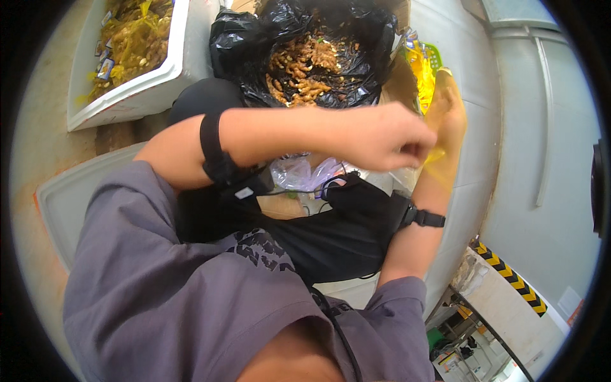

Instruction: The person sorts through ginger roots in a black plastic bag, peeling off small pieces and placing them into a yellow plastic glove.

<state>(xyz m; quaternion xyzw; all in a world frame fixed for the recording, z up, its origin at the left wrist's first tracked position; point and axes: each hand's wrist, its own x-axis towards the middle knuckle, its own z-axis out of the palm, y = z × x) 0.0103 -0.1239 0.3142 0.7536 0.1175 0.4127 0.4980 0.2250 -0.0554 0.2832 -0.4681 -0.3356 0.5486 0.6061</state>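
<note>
My left hand (398, 138) reaches across to the right, its fingers curled and slightly blurred. It pinches the loose edge of a yellow mesh net bag (444, 162). The net is drawn over my right hand (446, 102) and part of that forearm. My right hand points away from me inside the mesh, and its exact finger pose is hard to make out. Beyond my left forearm, pieces of ginger root (308, 62) lie in an open black plastic bag (238, 43), which lines a cardboard box (398, 83).
A white foam box (179, 62) at upper left holds netted ginger (136, 43) with labels. Its foam lid (62, 191) lies nearby. More yellow nets (422, 71) fill a green basket (433, 57). Clear plastic bags (291, 173) lie before me; a wall (520, 119) stands right.
</note>
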